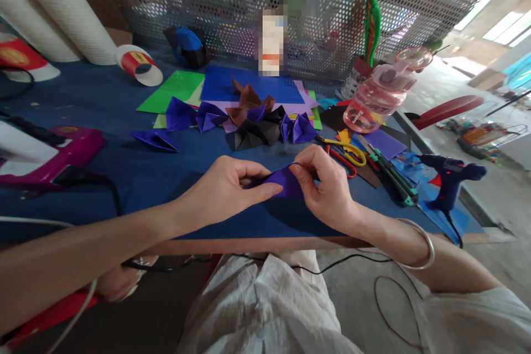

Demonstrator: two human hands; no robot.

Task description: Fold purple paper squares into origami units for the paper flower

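Observation:
A small piece of purple folded paper (pixel 286 183) is held between my two hands, just above the blue tabletop near its front edge. My left hand (pixel 236 185) grips its left side, thumb on the face and fingers behind. With thumb and forefinger, my right hand (pixel 321 185) pinches its upper right corner. Part of the paper is hidden by the fingers. Behind my hands lie several folded purple paper pieces (pixel 180 114), black folded paper (pixel 259 131) and brown folded paper (pixel 249 98). One flat purple folded piece (pixel 155 140) rests apart on the left.
Scissors (pixel 350 153), a green utility knife (pixel 392 174) and a glue gun (pixel 450 177) lie to the right. Behind them stands a pink bottle (pixel 375 99). At left are a magenta device (pixel 78 149) and stacked paper cups (pixel 70 11). Perforated metal mesh (pixel 224 5) backs the table.

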